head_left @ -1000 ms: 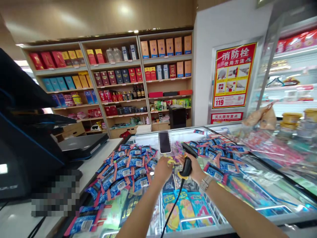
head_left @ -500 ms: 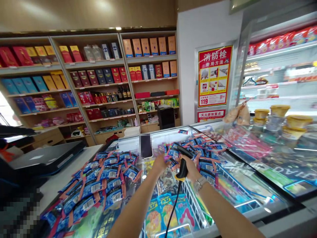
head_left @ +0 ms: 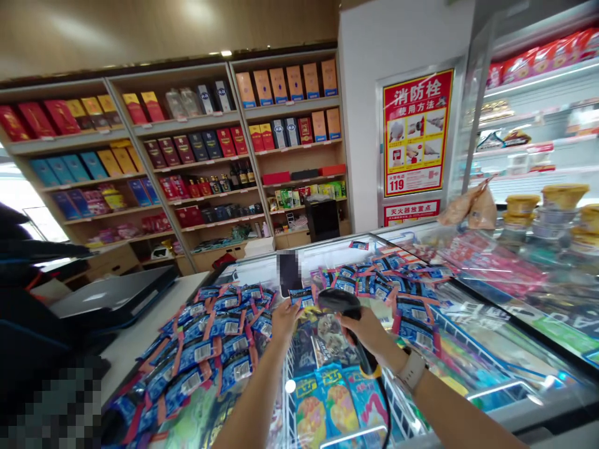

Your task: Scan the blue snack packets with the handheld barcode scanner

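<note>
My right hand (head_left: 367, 332) is wrapped round the handle of a black barcode scanner (head_left: 337, 302), its head raised over the glass freezer top and pointing left. A dark cable runs down from the yellow-ringed end of its handle. My left hand (head_left: 283, 318) pinches one end of a small blue and pink snack packet (head_left: 304, 297), just left of the scanner head and apart from it. Many similar packets lie in a heap to the left (head_left: 210, 337) and in another heap (head_left: 384, 277) behind and right of the scanner. A phone (head_left: 290, 277) stands behind my left hand.
Under the glass, a white wire basket (head_left: 397, 408) holds bagged frozen goods (head_left: 337, 399). A flat dark device (head_left: 115, 299) sits on the left counter. Yellow-lidded tubs (head_left: 564, 198) are stacked at right. Shelves of boxes (head_left: 201, 146) line the back wall.
My left hand has come left from the far heap with a packet in its fingers. My right hand and the scanner have shifted right and slightly nearer; the view has turned slightly left.
</note>
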A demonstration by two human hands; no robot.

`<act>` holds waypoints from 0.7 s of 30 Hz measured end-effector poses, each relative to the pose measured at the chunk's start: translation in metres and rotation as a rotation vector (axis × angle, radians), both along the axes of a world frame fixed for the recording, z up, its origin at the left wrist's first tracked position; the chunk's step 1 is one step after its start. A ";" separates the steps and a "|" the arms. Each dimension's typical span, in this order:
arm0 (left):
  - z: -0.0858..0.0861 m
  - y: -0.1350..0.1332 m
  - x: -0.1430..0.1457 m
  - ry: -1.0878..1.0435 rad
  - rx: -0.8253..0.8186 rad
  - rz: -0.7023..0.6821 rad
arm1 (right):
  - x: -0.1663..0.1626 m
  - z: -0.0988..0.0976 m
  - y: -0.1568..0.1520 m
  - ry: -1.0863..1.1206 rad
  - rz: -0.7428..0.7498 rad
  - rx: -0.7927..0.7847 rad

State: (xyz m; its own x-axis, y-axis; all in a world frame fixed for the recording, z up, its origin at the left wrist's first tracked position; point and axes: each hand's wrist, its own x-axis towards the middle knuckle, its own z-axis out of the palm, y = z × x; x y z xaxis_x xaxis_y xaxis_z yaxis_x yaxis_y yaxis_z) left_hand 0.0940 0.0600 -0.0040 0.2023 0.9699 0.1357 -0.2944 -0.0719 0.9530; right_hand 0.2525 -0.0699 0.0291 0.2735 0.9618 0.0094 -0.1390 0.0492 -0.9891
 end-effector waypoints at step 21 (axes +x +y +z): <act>-0.013 0.003 0.002 -0.079 0.002 0.063 | -0.007 -0.005 -0.012 -0.254 0.034 -0.017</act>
State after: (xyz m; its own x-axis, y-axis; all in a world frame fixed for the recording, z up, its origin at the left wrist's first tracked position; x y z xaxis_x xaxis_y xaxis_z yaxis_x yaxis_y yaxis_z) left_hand 0.0962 0.0629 -0.0169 0.1293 0.9801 0.1505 -0.3635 -0.0944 0.9268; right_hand 0.2452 -0.0822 0.0245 0.2316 0.9711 0.0573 0.1125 0.0318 -0.9931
